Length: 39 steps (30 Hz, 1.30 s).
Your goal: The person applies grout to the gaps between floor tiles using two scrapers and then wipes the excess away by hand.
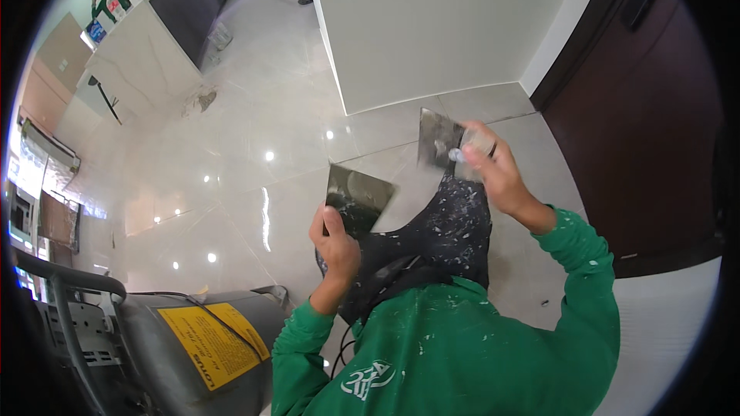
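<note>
My left hand [337, 249] is closed on a square metal putty blade [359, 194], thumb across its near corner. Its broad face is smeared and reflective. Up and to the right, my right hand [502, 173] grips a second blade, a wide putty knife [438, 139], with fingers wrapped around the handle end. Whitish smears mark its metal, and a pale dab shows by the fingers. The two blades are apart, both held above the floor in front of my knees. Motion blurs the right hand somewhat. Green sleeves and dark trousers are spotted with white specks.
A grey air compressor tank [146, 339] with a yellow label stands close at my left. Ahead is a pale wall corner [432, 31]; a dark brown door [640, 123] is at right. A kitchen island [146, 38] and two people are farther off, over glossy floor tiles [231, 185].
</note>
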{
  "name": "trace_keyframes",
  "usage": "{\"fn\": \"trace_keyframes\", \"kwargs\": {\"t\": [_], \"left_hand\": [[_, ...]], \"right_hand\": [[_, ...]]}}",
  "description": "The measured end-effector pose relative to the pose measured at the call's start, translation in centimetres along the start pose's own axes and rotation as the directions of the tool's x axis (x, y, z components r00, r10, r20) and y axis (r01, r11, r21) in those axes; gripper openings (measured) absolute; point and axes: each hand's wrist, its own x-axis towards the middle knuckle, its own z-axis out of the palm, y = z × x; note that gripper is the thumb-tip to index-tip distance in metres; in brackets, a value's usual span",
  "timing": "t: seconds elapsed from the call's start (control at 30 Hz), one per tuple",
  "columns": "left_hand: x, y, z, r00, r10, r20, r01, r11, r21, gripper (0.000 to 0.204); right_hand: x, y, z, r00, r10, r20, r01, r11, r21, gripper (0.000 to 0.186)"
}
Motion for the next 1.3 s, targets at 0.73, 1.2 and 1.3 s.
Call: {"fn": "trace_keyframes", "kwargs": {"t": [0.73,1.2,1.3], "left_hand": [[7.4,-8.6,4.1,0.751,-0.659,0.037,0.584,0.638,-0.502,0.032],[-2.6,-4.8,-6.8,0.526,-0.82,-0.226,0.552,0.531,-0.643,0.04],[-2.8,-3.4,-6.8,0.519,-0.804,-0.291,0.434,0.541,-0.72,0.034]], "right_hand": [[-3.6,19.1,-1.6,0.68,0.726,0.108,-0.192,0.034,0.981,0.027],[-16.6,57.5,7.5,0.472,0.572,-0.671,-0.868,0.434,-0.24,0.026],[-13.6,59.2,10.3,0.514,0.614,-0.599,-0.844,0.236,-0.482,0.036]]}}
